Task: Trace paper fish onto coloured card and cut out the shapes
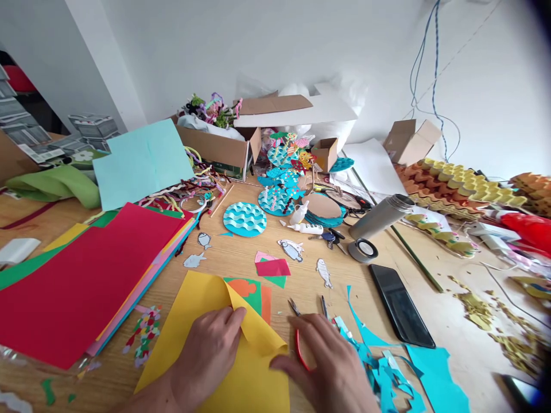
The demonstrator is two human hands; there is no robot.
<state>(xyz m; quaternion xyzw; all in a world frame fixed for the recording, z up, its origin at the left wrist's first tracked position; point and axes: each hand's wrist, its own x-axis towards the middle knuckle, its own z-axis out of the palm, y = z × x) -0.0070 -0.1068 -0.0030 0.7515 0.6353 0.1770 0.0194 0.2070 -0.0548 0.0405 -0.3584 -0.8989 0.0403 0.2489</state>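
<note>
My left hand (210, 350) is closed on the folded-over edge of a large yellow paper sheet (172, 332), with thumb and fingers pinched together. The lifted corner of the sheet curls toward the right. Beside that corner, my right hand (327, 361) is open, thumb apart from the fingers, over a red-handled tool (298, 347) whose jaws look like small pliers. Whether the hand touches the tool, I cannot tell. A pointed metal tip (324, 306) shows just past the right fingers. Green paper (241, 291) with an orange cut-out shape and an orange strip (266, 304) lie partly under the yellow sheet.
A stack of coloured paper (94, 275) lies left. Paper fish (323, 272), a glue bottle (310, 228) and blue wavy discs (244, 219) are ahead. Right are blue scraps (383, 373), a phone (402, 304), a flask (383, 215) and egg cartons (456, 189).
</note>
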